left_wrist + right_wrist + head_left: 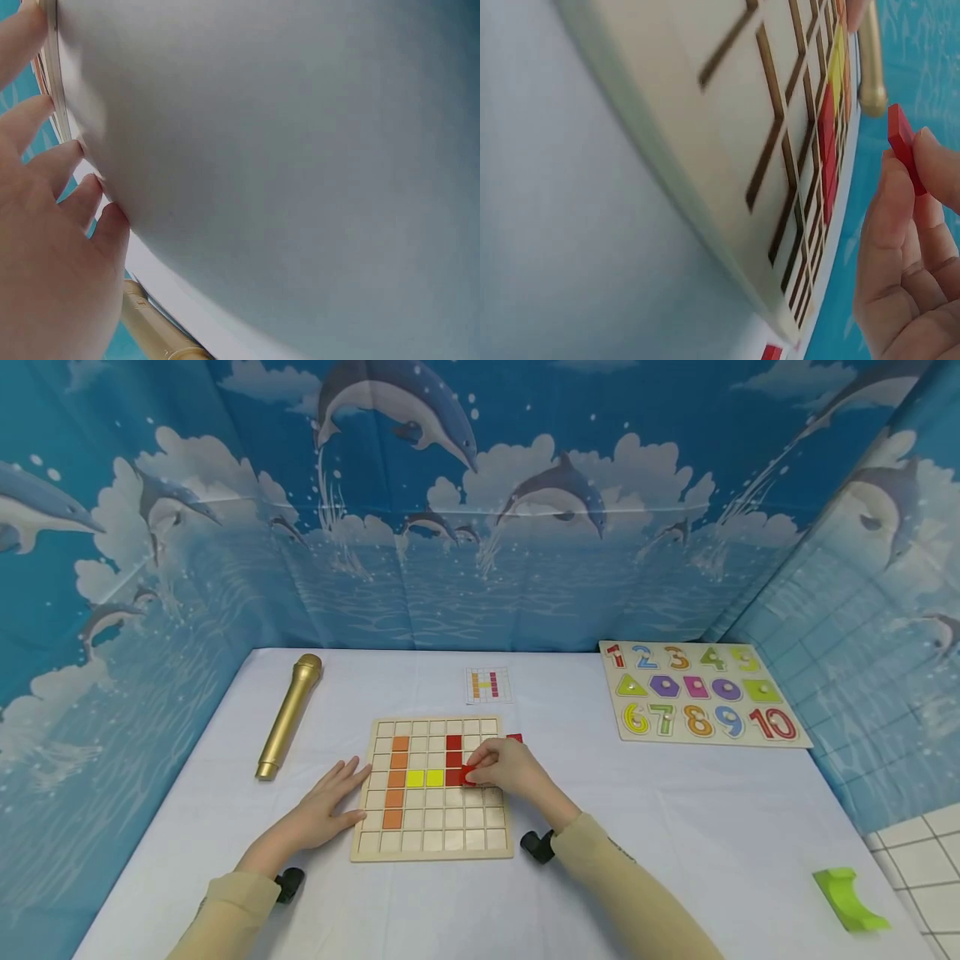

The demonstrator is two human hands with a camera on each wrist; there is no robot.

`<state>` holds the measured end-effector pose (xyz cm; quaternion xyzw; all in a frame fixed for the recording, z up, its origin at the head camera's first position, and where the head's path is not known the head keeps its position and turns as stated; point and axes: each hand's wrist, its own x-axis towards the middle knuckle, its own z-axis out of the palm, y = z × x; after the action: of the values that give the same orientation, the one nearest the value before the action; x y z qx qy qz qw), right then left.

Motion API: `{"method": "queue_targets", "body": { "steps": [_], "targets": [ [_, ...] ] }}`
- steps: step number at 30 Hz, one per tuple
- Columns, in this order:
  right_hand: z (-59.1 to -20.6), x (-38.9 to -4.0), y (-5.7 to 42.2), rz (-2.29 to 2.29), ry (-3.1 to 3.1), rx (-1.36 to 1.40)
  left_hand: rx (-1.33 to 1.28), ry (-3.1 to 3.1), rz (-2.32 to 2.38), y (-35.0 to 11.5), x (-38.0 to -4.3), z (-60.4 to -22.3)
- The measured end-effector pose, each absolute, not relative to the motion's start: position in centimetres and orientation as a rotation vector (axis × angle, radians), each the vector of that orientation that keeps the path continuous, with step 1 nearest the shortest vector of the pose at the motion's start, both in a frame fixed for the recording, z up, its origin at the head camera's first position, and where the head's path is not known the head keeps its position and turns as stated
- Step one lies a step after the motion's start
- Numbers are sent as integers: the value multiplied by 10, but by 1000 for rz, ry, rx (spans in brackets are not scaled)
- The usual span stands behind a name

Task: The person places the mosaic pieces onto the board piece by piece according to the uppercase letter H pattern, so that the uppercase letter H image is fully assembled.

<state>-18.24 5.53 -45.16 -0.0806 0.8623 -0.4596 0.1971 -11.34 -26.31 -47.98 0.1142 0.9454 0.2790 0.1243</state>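
A square wooden grid board (433, 841) lies on the white table, with orange tiles (394, 798) in a column, two yellow tiles (425, 778) and a column of red tiles (453, 759) set in it. My right hand (513, 770) pinches a red tile (904, 146) between thumb and fingers above the board, just right of the red column. Spread fingers of my left hand (318, 810) touch the board's left edge, also seen in the left wrist view. Another red tile (514, 738) lies beside the board's right edge, partly hidden behind my right hand.
A small pattern card (488, 686) lies behind the board. To the left is a gold microphone (289, 717). A number and shape puzzle board (705, 695) sits at the back right, and a green curved block (849, 900) at the front right. A dolphin-print curtain (480, 577) encloses the table.
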Motion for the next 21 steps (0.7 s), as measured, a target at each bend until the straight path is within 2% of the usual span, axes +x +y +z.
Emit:
{"method": "queue_targets", "body": {
  "steps": [21],
  "targets": [
    [-457, -171, 30, -1072, 2470, -390, 317, 2749, 802, -263, -114, -481]
  ]
}}
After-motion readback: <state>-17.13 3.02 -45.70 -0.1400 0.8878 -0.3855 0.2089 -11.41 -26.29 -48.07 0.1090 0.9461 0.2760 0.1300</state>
